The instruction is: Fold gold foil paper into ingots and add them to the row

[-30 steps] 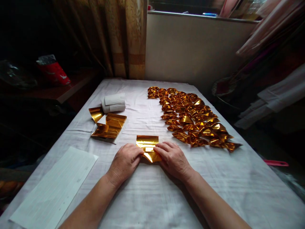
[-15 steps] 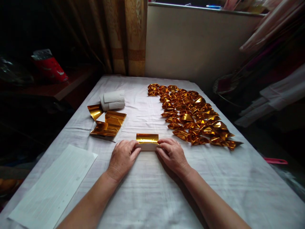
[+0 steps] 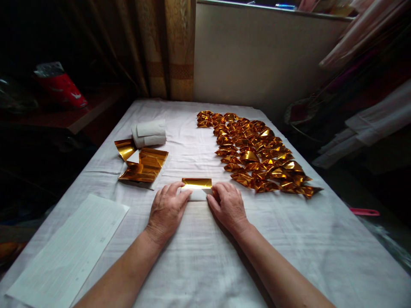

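A small sheet of gold foil paper (image 3: 196, 183), white on its back, lies on the cloth in front of me with its near edge folded over. My left hand (image 3: 167, 209) grips its left end between thumb and fingers. At the right end, my right hand (image 3: 227, 205) pinches the same sheet. Beyond my left hand are loose gold foil sheets (image 3: 147, 164) and a curled white bundle of paper (image 3: 150, 133). Many folded gold foil ingots (image 3: 250, 156) stand in rows past my right hand.
A white cloth (image 3: 199, 256) covers the table. Lined paper (image 3: 70, 248) lies at the left near edge. On a dark side table at the left stands a red container (image 3: 62, 87). A curtain (image 3: 170, 51) and a wall (image 3: 250, 55) rise behind; clothes (image 3: 379, 115) hang at the right.
The near edge of the foil sheet has folded further over, showing more white and a narrower gold strip. Both hands keep hold of its ends. The whole view has shifted slightly.
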`<state>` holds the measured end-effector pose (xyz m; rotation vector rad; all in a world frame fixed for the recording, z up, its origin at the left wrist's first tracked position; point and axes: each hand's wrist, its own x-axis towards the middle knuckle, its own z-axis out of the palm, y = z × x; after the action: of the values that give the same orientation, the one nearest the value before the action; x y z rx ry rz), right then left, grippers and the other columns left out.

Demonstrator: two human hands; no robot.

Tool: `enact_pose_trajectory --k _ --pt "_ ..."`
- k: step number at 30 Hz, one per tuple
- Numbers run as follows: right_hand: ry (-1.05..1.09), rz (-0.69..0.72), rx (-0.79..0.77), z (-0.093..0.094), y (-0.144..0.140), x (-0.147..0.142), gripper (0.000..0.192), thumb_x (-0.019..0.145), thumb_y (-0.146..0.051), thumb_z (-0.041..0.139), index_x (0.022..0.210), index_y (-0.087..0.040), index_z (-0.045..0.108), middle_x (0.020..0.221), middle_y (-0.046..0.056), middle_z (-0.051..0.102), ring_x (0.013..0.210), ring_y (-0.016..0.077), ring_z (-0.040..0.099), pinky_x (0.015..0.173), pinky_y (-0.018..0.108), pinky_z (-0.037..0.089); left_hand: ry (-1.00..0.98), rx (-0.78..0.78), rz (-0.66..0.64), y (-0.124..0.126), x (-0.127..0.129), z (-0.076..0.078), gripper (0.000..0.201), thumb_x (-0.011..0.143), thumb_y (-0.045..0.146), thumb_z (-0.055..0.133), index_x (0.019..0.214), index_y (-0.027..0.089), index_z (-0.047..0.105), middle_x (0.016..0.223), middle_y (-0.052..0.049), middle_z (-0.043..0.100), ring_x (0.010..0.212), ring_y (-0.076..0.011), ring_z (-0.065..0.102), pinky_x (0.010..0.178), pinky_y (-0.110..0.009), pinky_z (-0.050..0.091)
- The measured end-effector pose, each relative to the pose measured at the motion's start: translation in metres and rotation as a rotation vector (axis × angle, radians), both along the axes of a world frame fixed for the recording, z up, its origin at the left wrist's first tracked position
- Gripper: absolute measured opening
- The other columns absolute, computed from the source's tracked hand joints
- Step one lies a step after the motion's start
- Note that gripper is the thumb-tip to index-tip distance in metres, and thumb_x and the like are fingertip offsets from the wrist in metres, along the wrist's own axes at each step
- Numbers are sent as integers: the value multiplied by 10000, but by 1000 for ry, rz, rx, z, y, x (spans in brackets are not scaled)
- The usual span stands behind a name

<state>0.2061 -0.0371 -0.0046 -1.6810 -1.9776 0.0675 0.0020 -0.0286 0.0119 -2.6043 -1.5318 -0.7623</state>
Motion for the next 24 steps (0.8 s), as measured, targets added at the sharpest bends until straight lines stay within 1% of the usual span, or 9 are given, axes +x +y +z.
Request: enact_pose_trajectory --k 2,3,4,6,9,13,16,20,24 --pt "7 -11 8 -2 0 0 202 862 -261 581 1056 -206 586 1021 83 669 963 259 560 835 377 375 17 21 -116 -4 5 3 194 908 203 565 1046 258 689 1146 -55 672 1060 -250 566 874 -386 425" --pt "12 -12 13 -3 0 0 247 864 -260 577 1104 -201 573 1037 88 668 971 261 562 845 379 375 28 10 -173 -6 8 5 187 913 213 562 1046 251 689 1118 -46 686 1055 -244 569 884 -390 420" --pt "16 -12 17 -3 0 0 267 866 -260 573 1126 -200 566 1048 91 667 976 262 564 850 381 375 41 -10 -216 -7 10 6 184 916 222 562 1051 242 686 1090 -40 697 1038 -238 575 894 -397 414" --pt "16 -10 20 -3 -1 0 254 869 -262 567 1116 -202 568 1049 92 666 971 262 564 844 381 376 64 -47 -248 -10 13 9 188 915 236 566 1066 230 677 1066 -34 707 1004 -230 589 907 -413 403" --pt "12 -12 6 0 -1 -2 232 867 -271 572 1090 -204 574 1044 92 664 965 262 560 834 378 373 76 -68 -240 -11 14 10 200 916 232 561 1086 230 667 1097 -36 706 997 -223 605 920 -424 386" --pt "-5 -52 -4 3 0 -11 278 855 -341 611 1094 -203 579 1053 103 658 987 279 541 843 386 363 83 -81 -233 -10 14 10 219 928 240 541 1109 232 663 1101 -44 711 1018 -224 616 927 -424 378" --pt "-4 -65 -20 2 1 -15 287 853 -336 621 1105 -205 579 1091 103 651 1016 278 533 858 385 354 68 -87 -233 -9 12 9 230 933 248 531 1117 236 668 1107 -40 716 1030 -215 626 942 -418 373" --pt "36 -65 -57 0 0 -11 241 862 -282 604 1092 -214 579 1100 82 652 1039 259 537 870 372 353 60 -113 -232 -7 5 8 228 944 261 516 1093 255 689 1137 -18 725 1076 -199 633 1013 -419 347" --pt "53 -63 -49 -1 -3 -2 223 866 -247 591 1087 -219 585 1118 78 654 1048 249 545 871 366 357 140 -169 -221 -9 -3 13 243 934 280 534 1131 276 675 1218 -9 703 1142 -231 621 1058 -468 330"
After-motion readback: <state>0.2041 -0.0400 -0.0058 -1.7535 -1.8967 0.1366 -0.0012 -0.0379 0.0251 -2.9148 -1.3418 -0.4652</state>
